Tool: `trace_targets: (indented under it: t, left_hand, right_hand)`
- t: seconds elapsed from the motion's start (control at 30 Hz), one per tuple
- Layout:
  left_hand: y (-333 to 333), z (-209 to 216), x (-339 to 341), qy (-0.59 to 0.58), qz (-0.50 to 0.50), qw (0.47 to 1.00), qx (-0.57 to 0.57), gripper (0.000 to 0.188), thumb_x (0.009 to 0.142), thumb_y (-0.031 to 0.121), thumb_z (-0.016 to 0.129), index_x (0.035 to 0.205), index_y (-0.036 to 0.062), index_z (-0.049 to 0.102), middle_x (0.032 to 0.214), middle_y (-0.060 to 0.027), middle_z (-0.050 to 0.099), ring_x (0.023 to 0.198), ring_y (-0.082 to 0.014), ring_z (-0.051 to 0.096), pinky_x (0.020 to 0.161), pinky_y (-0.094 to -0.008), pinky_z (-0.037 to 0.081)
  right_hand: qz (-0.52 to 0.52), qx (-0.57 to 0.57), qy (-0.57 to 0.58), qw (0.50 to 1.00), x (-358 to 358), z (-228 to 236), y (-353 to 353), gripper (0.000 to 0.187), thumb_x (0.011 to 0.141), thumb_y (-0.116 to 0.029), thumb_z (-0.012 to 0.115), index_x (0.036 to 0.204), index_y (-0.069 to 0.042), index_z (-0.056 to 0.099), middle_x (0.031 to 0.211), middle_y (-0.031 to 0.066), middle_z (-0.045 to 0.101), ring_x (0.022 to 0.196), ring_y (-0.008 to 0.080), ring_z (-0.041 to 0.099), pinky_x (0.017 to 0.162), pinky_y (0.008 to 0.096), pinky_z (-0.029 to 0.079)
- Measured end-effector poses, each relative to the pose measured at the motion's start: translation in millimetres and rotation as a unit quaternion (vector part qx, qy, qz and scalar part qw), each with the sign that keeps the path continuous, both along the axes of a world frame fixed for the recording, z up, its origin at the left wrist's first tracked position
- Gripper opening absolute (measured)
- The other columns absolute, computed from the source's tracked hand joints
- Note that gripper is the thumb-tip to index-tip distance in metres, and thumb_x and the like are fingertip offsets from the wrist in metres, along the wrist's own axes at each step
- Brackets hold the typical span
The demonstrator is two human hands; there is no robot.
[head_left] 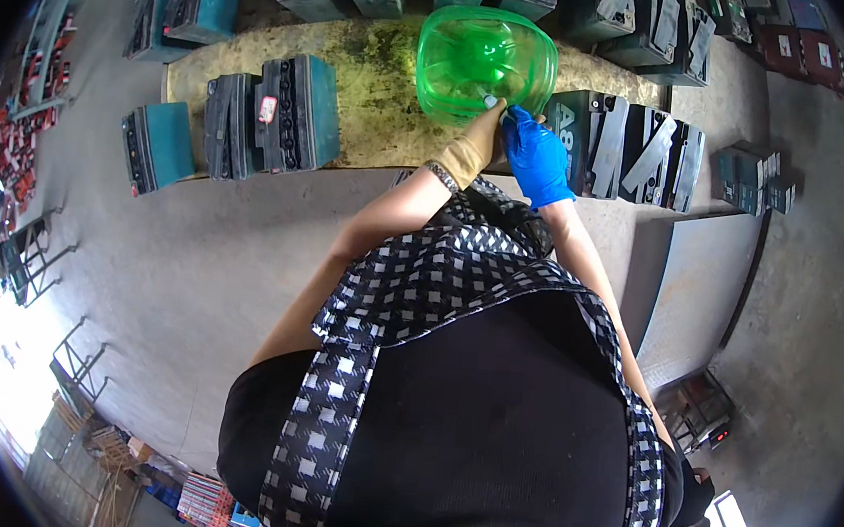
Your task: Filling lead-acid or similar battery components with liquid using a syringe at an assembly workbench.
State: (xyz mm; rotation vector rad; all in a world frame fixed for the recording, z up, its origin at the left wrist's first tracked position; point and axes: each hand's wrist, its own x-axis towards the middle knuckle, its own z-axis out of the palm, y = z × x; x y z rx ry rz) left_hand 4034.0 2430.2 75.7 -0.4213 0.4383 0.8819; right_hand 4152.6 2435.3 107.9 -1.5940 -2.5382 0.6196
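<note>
Along the table's (367,143) near edge, the left hand (480,146) was closed on a pale-tipped item (489,100) by the green basin (426,68), the right hand's (538,161) grip unclear, while strips (649,154) lay, apparently unfitted, on batteries (571,141).

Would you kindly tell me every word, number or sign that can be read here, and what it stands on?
Large pale characters on the dark battery right of the green basin: legible, but I won't copy them.
Red-and-white label on a teal-sided battery: too small to read.
Other markings: too small or blurred.
</note>
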Motion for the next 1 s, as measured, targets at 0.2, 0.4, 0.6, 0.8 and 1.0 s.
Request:
trace_targets:
  t: [0.2,0.4,0.6,0.8,1.0]
  left_hand:
    - [6.1,-101.8,27.4,-0.253,0.125,0.951,0.131,0.059,0.100,0.044,0.036,0.132,-0.0036,0.046,0.130,-0.0261,0.054,0.118,-0.0379,0.053,0.108,-0.0454,0.036]
    - [19.5,-236.9,76.4,-0.083,0.269,0.956,-0.079,0.011,0.095,0.016,0.047,0.099,0.0081,0.053,0.093,-0.0193,0.060,0.086,-0.0331,0.060,0.083,-0.0465,0.050]
    - [5.7,-170.3,35.6,-0.006,0.188,0.981,-0.052,0.015,0.096,0.012,0.042,0.084,0.0051,0.048,0.072,-0.0180,0.055,0.063,-0.0339,0.056,0.067,-0.0479,0.050]
    - [17.5,-144.4,36.7,-0.001,0.134,0.989,-0.059,0.035,0.102,0.024,0.036,0.075,0.0045,0.047,0.061,-0.0170,0.050,0.057,-0.0363,0.052,0.063,-0.0501,0.048]
    - [8.5,-119.0,16.9,0.004,0.090,0.988,-0.127,0.027,0.102,0.027,0.042,0.085,0.0080,0.052,0.074,-0.0056,0.055,0.066,-0.0233,0.054,0.081,-0.0435,0.043]
  right_hand:
    - [-0.061,0.027,0.058,0.996,-7.9,-32.5,3.6,0.041,0.091,-0.021,0.059,0.130,-0.015,0.048,0.075,0.0239,0.063,0.064,0.0438,0.063,0.057,0.0532,0.048]
    - [-0.137,-0.080,0.089,0.983,-16.4,-21.5,9.3,0.042,0.090,-0.027,0.061,0.129,-0.019,0.046,0.073,0.0226,0.065,0.066,0.0440,0.064,0.057,0.0534,0.047]
    - [-0.168,-0.086,0.133,0.973,-16.7,-10.9,-1.1,0.035,0.091,-0.025,0.065,0.122,-0.015,0.052,0.070,0.0154,0.066,0.062,0.0348,0.066,0.052,0.0433,0.046]
    - [-0.162,-0.054,0.153,0.973,-15.7,3.4,-6.8,0.036,0.088,-0.024,0.067,0.120,-0.016,0.051,0.067,0.0175,0.064,0.060,0.0393,0.063,0.050,0.0470,0.045]
    - [-0.173,-0.081,0.125,0.974,-8.5,24.3,-13.6,0.035,0.086,-0.018,0.070,0.117,-0.014,0.054,0.072,0.0121,0.066,0.061,0.0249,0.066,0.055,0.0365,0.050]
